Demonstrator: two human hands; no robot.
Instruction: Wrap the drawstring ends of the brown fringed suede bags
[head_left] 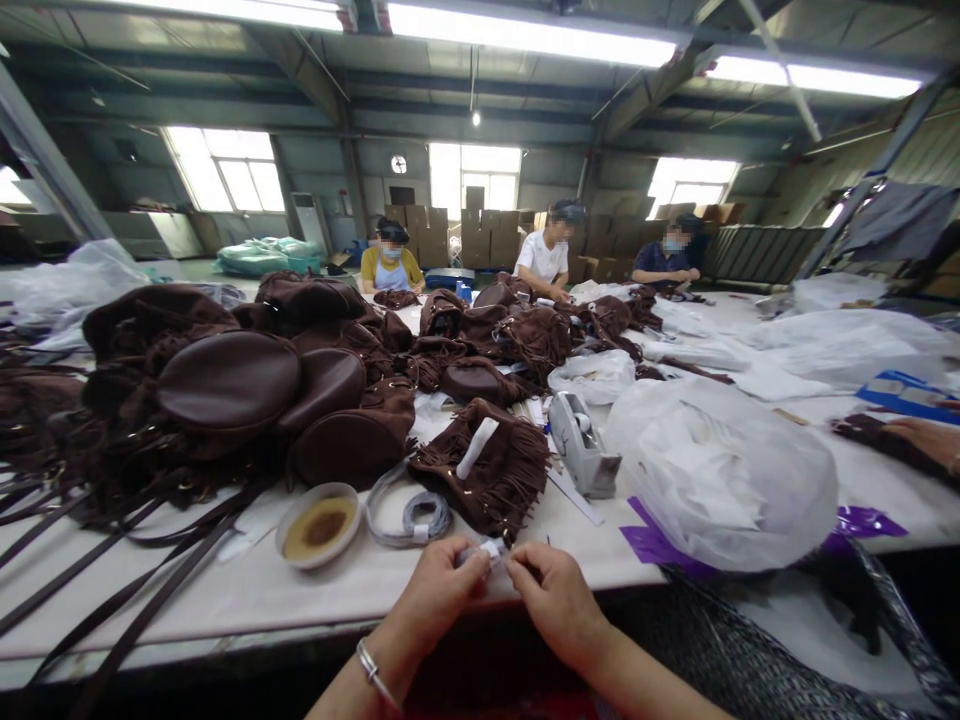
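My left hand point(442, 582), with a silver bangle at the wrist, pinches a small grey-and-white bundle point(486, 553) at the table's front edge. Close beside it, my right hand point(553, 597) is closed at the fingertips; what it pinches is too small to make out. Just beyond both hands lies a dark brown fringed bag point(517, 465) with a white wrapped strip point(477, 447) on top. A coil of grey cord point(426, 518) with a white band rests left of the bag. Further left is a bowl point(319, 527) with a yellowish, brown-centred content.
Brown bags point(229, 380) are heaped at left, their straps point(161, 590) trailing over the front edge. A tape dispenser point(583, 450) and a filled clear plastic bag point(720, 475) stand at right. A person's hand point(926, 440) shows at far right; several people work across the table.
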